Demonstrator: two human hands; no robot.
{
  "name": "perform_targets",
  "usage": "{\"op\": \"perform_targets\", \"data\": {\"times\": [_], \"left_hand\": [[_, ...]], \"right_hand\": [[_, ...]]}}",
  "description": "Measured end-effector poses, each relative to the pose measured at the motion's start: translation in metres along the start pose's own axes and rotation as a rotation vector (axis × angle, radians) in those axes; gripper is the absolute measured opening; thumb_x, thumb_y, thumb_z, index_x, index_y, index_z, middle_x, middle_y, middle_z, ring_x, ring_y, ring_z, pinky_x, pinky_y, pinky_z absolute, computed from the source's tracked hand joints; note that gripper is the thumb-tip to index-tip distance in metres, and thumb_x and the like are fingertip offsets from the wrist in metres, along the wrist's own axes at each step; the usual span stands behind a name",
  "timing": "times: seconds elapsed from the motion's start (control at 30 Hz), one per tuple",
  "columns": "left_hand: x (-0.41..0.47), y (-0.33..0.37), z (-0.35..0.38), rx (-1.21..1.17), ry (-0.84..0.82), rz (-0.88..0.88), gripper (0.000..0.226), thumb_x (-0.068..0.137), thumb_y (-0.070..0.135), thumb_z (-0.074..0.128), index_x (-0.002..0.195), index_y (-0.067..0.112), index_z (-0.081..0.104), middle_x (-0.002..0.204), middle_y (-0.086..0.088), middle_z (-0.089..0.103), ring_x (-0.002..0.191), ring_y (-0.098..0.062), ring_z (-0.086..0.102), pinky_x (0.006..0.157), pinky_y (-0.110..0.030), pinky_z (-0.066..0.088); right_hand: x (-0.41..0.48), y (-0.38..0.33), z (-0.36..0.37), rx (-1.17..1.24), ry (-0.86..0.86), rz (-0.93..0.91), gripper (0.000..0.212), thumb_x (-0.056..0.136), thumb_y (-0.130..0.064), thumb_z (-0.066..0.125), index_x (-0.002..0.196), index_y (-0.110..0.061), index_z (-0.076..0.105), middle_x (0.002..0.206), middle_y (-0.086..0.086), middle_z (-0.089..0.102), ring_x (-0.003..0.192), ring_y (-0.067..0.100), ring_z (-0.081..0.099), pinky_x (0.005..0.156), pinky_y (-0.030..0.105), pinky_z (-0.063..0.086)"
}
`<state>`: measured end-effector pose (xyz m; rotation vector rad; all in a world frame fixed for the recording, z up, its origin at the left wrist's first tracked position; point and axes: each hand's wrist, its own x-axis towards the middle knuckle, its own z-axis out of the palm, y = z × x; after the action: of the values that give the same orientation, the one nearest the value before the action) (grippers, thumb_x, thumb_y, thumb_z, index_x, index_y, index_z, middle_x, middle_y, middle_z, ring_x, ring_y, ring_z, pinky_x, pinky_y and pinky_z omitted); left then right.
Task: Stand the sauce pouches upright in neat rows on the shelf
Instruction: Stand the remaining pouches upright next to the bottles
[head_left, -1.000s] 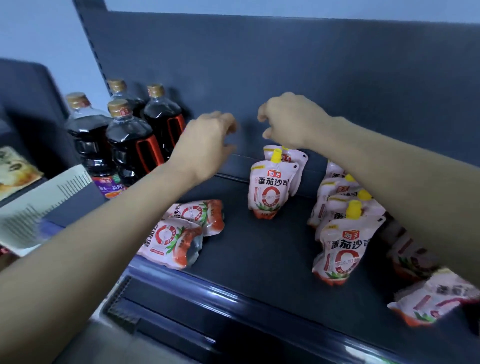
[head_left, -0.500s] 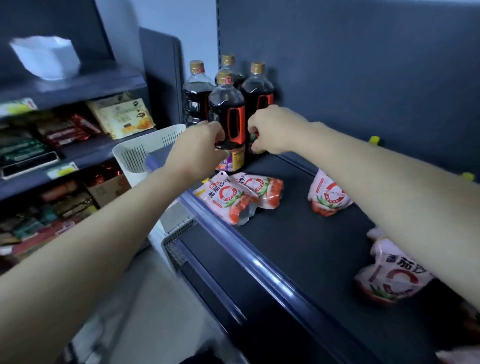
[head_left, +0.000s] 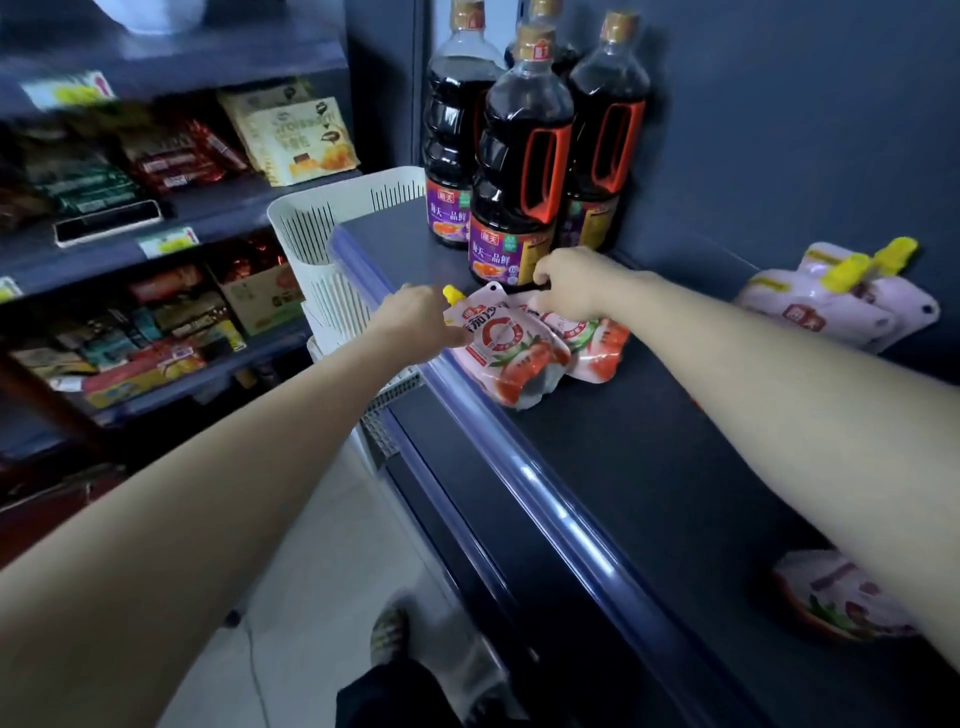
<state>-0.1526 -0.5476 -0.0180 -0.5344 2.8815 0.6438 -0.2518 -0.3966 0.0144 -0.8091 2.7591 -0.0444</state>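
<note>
a: left side?
b: left hand (head_left: 415, 318) at the shelf (head_left: 649, 493) front edge, fingers close together, tips against a flat tomato sauce pouch (head_left: 506, 345); cannot tell if it grips.
a: further right?
b: right hand (head_left: 576, 283), fingers curled round the top of the second flat pouch (head_left: 597, 345), just before the soy sauce bottles (head_left: 519, 156). two upright pouches (head_left: 826, 306) against the back wall.

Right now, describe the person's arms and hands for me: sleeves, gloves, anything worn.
Both hands are bare, without gloves: the left hand and right hand show no ring that I can make out. The left forearm and right forearm are uncovered as far as the frame shows, with no sleeve, watch or bracelet in view.
</note>
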Motion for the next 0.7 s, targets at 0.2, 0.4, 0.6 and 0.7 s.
{"op": "perform_targets", "data": {"times": [0.2,0.4,0.6,0.7], "left_hand": [[0.023,-0.004,0.010,-0.095,-0.147,-0.082,0.051,0.079,0.051,0.063,0.099,0.005,0.055,0.116,-0.017,0.053,0.087,-0.022,0.048,0.074,-0.033,0.043],[0.038,-0.003,0.008,-0.113,-0.150,-0.174,0.067,0.066,0.062,0.069,0.107,0.010,0.060,0.115,-0.011,0.056,0.111,-0.032,0.046,0.098,-0.041,0.039],[0.042,0.003,0.007,-0.165,-0.205,-0.203,0.070,0.066,0.050,0.077,0.114,0.004,0.052,0.124,-0.013,0.054,0.117,-0.033,0.046,0.105,-0.045,0.038],[0.042,0.004,0.006,-0.184,-0.203,-0.210,0.069,0.059,0.055,0.079,0.102,0.009,0.050,0.126,-0.014,0.049,0.121,-0.034,0.041,0.103,-0.047,0.040]], "right_hand": [[0.023,0.010,0.022,0.116,-0.050,0.057,0.030,0.096,-0.017,0.047,0.120,-0.001,0.055,0.124,0.017,0.058,0.092,0.026,0.057,0.070,0.033,0.047],[0.031,0.013,0.026,0.246,-0.073,0.119,0.046,0.093,-0.025,0.059,0.130,-0.001,0.050,0.132,0.016,0.053,0.114,0.029,0.056,0.095,0.036,0.049],[0.036,0.011,0.023,0.344,-0.092,0.177,0.040,0.084,-0.023,0.072,0.061,-0.009,0.042,0.063,0.003,0.040,0.053,0.016,0.038,0.048,0.025,0.031],[0.032,0.006,0.018,0.385,-0.082,0.218,0.023,0.080,-0.019,0.074,0.082,-0.004,0.057,0.079,0.008,0.055,0.068,0.020,0.052,0.058,0.027,0.041]]}}
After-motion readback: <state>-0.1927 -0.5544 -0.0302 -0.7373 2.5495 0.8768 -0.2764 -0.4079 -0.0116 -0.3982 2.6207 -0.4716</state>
